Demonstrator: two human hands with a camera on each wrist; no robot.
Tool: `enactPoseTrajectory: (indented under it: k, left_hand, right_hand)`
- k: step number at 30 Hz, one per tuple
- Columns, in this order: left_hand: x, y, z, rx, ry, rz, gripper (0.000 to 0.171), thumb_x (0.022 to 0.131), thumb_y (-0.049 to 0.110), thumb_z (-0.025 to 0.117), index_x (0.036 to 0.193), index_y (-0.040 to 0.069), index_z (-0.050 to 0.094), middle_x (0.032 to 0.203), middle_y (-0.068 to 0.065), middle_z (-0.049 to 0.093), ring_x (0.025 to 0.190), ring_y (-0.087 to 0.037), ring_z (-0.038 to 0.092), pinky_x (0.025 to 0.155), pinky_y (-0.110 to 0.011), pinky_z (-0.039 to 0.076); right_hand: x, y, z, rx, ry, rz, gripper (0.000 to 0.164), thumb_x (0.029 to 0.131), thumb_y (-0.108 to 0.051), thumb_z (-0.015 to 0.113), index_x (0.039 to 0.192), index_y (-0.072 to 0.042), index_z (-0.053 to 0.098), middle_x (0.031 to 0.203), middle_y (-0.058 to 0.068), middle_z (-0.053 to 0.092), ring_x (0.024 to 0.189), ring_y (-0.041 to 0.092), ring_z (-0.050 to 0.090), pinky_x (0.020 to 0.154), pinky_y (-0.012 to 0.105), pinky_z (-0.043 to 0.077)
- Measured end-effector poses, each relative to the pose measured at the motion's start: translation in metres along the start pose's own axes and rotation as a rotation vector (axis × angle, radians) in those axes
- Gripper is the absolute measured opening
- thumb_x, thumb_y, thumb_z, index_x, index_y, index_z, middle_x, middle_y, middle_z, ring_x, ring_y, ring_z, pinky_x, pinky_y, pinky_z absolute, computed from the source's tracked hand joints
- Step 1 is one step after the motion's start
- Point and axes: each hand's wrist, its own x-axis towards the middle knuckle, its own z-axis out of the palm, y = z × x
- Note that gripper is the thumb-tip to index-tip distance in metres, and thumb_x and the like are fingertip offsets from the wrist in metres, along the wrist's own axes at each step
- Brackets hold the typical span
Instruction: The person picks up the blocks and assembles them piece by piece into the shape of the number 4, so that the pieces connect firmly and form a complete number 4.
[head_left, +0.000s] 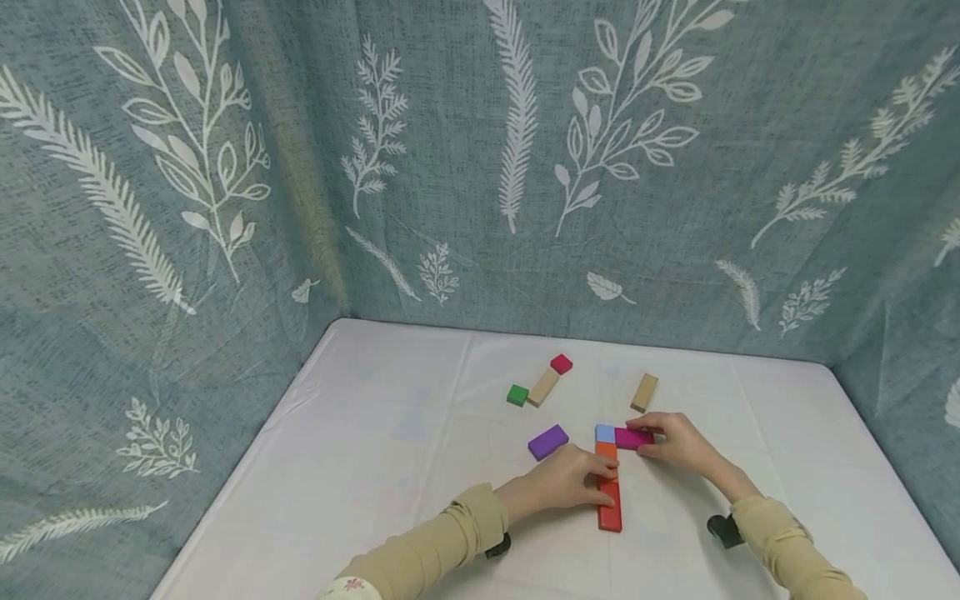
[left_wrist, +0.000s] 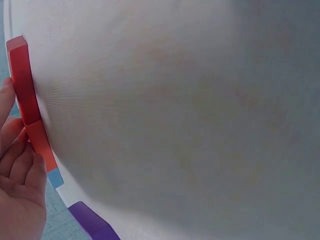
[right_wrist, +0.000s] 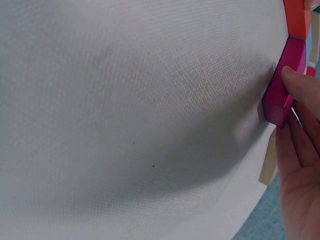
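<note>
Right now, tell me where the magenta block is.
In the head view the magenta block lies right of centre on the white table, pinched by the right hand, touching the light blue block.

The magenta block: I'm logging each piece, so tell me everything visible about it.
The magenta block is a flat rectangular piece, painted and probably wood. It lies flat on the white tablecloth, its long side running left to right, its left end against the light blue block. The right hand pinches its right end.

magenta block (head_left: 633, 437), orange block (head_left: 606, 451), red block (head_left: 610, 507), white tablecloth (head_left: 375, 433), leaf-patterned blue-grey curtain (head_left: 450, 150).
</note>
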Motion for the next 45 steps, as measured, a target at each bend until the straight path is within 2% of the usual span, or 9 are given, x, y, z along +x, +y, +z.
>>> enactPoseTrajectory:
  k: [13,20,31,39,45]
  left_hand:
    - [0.004,0.009,-0.006,0.036,-0.042,-0.040,0.036,0.083,0.034,0.072,0.112,0.013,0.071,0.119,0.004,0.068,0.108,-0.005,0.064,0.090,-0.010,0.046]
    - [0.007,0.013,-0.008,0.085,-0.073,-0.067,0.037,0.083,0.036,0.072,0.113,0.015,0.071,0.118,0.005,0.068,0.105,-0.004,0.064,0.088,-0.010,0.047]
    - [0.008,0.022,-0.009,0.171,-0.096,-0.123,0.035,0.081,0.035,0.074,0.111,0.018,0.072,0.114,0.008,0.070,0.101,-0.003,0.065,0.084,-0.010,0.047]
    - [0.010,0.022,-0.008,0.226,-0.107,-0.133,0.032,0.080,0.037,0.074,0.108,0.020,0.073,0.112,0.010,0.070,0.096,-0.003,0.065,0.079,-0.010,0.047]
    - [0.009,0.023,-0.008,0.194,-0.087,-0.153,0.033,0.079,0.036,0.075,0.107,0.019,0.074,0.111,0.010,0.071,0.097,-0.003,0.065,0.081,-0.010,0.046]
  right_hand:
    - [0.000,-0.001,-0.001,-0.018,0.008,0.029,0.039,0.077,-0.002,0.074,0.113,0.006,0.065,0.111,0.021,0.067,0.103,0.036,0.063,0.087,0.047,0.054]
    - [-0.001,-0.002,-0.004,-0.003,0.027,0.038,0.040,0.079,-0.008,0.074,0.116,0.003,0.064,0.116,0.021,0.066,0.110,0.041,0.060,0.090,0.050,0.052]
    - [0.000,0.002,-0.015,0.006,0.121,-0.039,0.038,0.080,-0.007,0.073,0.116,0.004,0.064,0.113,0.019,0.067,0.108,0.038,0.061,0.092,0.052,0.049]
    - [0.001,0.002,-0.023,-0.010,0.151,-0.009,0.039,0.080,-0.006,0.073,0.116,0.005,0.064,0.114,0.020,0.067,0.108,0.039,0.060,0.091,0.053,0.049]
    - [0.004,0.001,-0.031,-0.027,0.214,0.002,0.038,0.079,-0.006,0.074,0.114,0.007,0.064,0.112,0.023,0.066,0.107,0.040,0.060,0.091,0.054,0.049]
